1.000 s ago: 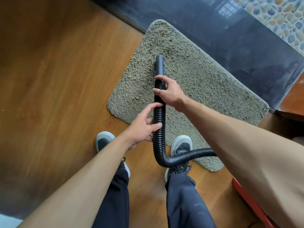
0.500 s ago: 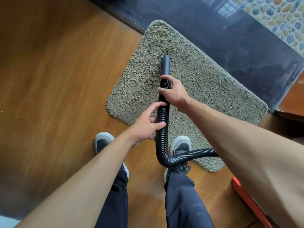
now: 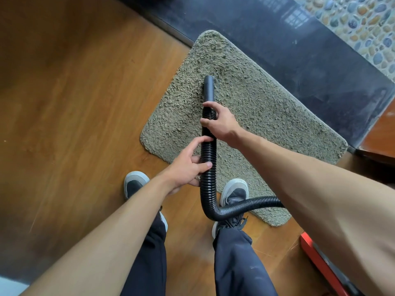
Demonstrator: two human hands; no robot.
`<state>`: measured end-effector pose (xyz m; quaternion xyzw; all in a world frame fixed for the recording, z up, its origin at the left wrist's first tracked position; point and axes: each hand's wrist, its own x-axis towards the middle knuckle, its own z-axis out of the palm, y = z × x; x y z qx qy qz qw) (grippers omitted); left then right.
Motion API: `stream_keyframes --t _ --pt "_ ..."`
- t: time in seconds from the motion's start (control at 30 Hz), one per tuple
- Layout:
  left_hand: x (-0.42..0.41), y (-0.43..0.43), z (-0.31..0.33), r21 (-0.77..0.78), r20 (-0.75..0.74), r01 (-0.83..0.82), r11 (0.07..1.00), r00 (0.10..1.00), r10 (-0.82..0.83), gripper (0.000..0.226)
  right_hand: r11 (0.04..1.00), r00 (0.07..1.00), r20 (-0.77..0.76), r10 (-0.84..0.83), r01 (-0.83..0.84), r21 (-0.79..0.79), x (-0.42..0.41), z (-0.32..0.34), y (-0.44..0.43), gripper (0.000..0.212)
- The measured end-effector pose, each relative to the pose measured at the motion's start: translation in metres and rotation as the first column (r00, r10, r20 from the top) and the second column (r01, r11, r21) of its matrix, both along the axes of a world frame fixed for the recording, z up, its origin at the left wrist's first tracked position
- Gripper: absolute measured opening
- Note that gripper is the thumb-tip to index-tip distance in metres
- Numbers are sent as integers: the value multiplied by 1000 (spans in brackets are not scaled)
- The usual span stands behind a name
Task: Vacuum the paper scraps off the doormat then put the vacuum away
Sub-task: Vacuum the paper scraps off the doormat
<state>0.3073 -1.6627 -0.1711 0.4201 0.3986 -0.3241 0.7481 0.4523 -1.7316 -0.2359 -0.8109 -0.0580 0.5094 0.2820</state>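
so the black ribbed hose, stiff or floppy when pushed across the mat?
Probably floppy: the corrugated hose curls into a tight bend low down, which may be why the right hand grips it near the nozzle and the left hand further back. The smooth nozzle looks rigid, so it should steer. The shaggy doormat pile may drag on the tip.

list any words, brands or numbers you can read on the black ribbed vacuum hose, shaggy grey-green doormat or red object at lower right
None can be read.
Black ribbed vacuum hose: no label shows; left hand and right hand grip it, covering parts.
Shaggy grey-green doormat: plain pile, no print.
Red object, lower right: no marking visible.
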Motion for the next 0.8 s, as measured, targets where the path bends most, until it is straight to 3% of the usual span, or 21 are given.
stream_keyframes --t 0.27,0.57,0.8 --pt "1 7 -6 -5 -1 31 1000 1000 -31 58 1000 1000 6 -17 18 -12 -3 -3 3 50" --pt "29 -2 -6 7 43 113 994 993 -113 57 979 981 57 -185 189 -78 13 -3 -18 50" --pt "4 13 -7 -10 2 64 998 998 -64 57 998 1000 -23 3 -4 -57 -3 1 13 54"
